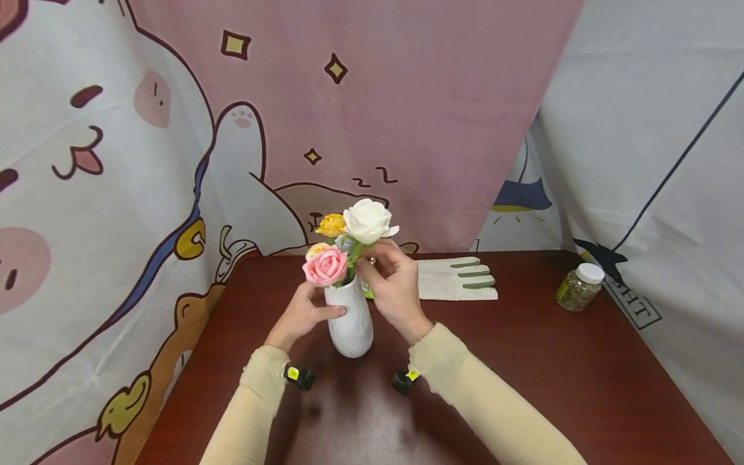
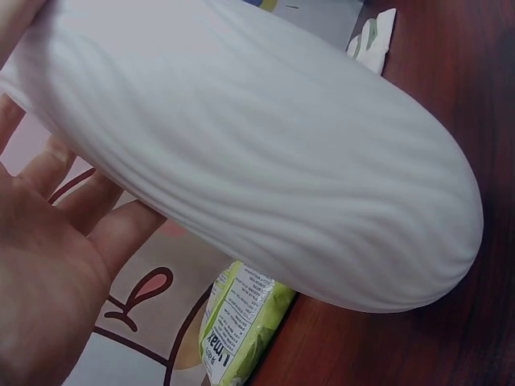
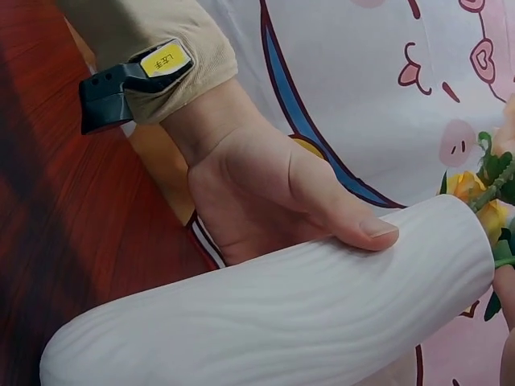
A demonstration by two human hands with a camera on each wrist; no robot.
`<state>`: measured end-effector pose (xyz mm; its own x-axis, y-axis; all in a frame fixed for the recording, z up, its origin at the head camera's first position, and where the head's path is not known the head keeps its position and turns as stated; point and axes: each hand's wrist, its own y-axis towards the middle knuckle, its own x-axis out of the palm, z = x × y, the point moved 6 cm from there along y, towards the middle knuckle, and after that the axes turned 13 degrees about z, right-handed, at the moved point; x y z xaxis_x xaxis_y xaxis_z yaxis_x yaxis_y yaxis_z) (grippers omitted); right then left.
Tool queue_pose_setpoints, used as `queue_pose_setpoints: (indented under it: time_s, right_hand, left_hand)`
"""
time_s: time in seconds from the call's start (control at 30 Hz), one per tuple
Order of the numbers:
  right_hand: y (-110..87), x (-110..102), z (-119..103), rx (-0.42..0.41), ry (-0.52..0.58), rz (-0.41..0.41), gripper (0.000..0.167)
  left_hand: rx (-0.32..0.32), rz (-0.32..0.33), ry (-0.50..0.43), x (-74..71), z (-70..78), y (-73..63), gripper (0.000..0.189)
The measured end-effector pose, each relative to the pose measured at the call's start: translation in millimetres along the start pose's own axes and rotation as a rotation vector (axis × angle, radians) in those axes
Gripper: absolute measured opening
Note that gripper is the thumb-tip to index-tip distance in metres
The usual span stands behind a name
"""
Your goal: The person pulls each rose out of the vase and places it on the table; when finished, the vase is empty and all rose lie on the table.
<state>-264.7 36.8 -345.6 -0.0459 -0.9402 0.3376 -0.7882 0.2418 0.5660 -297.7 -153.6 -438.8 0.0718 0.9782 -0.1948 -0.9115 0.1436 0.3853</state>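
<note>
A white ribbed vase (image 1: 351,329) stands on the dark red table, filled with artificial flowers. My left hand (image 1: 301,318) grips its upper part, thumb on the near side and fingers behind; the left hand (image 3: 273,181) also shows in the right wrist view. Just under the white rose (image 1: 367,221), my right hand (image 1: 396,284) pinches its green stem at the vase mouth. A pink rose (image 1: 325,266) leans over the left of the rim, and a yellow rose (image 1: 331,225) sits behind it. In the left wrist view the vase (image 2: 290,161) covers most of the flowers.
Behind the right hand lies a white and green glove (image 1: 456,279). A green packet (image 2: 245,326) appears beyond the vase. At the table's right side stands a white-lidded jar (image 1: 580,287) of small greenish bits. Printed cloth (image 1: 407,97) hangs around the table.
</note>
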Motion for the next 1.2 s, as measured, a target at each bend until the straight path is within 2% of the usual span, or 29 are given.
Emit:
queue_pose_setpoints:
  time_s: [0.1, 0.3, 0.37, 0.5, 0.77, 0.87, 1.07, 1.2]
  right_hand:
    - [1.9, 0.2, -3.9, -0.010, 0.015, 0.011, 0.010]
    - [18.3, 1.0, -32.6, -0.197, -0.055, -0.003, 0.011]
    - [22.2, 0.3, -37.0, -0.210, -0.075, -0.015, 0.014]
    - [23.7, -4.2, -37.6, -0.157, -0.046, -0.005, 0.013]
    - [36.0, -13.3, -44.6, -0.039, 0.108, 0.073, 0.014]
    - [40.5, -17.8, -44.7, 0.010, 0.123, 0.109, 0.024]
    - [49.2, -25.7, -48.5, 0.034, 0.172, 0.152, 0.018]
    - [57.6, -33.0, -54.8, 0.036, 0.249, 0.194, 0.030]
  left_hand:
    - [-0.002, -0.007, 0.005, -0.2, -0.5, 0.4, 0.071]
    - [-0.025, -0.020, 0.035, -1.6, 0.2, 1.7, 0.066]
    - [-0.036, -0.018, 0.048, -2.1, 0.9, 1.6, 0.067]
    - [-0.037, -0.021, 0.060, -2.7, 1.1, -0.4, 0.070]
    - [-0.044, -0.009, 0.058, -2.4, 0.5, -2.5, 0.068]
    - [-0.053, -0.006, 0.062, -3.0, -1.2, -3.8, 0.071]
    - [-0.058, -0.010, 0.057, -3.0, -1.6, -3.6, 0.072]
    - [-0.053, -0.011, 0.051, -2.6, -2.2, -2.5, 0.071]
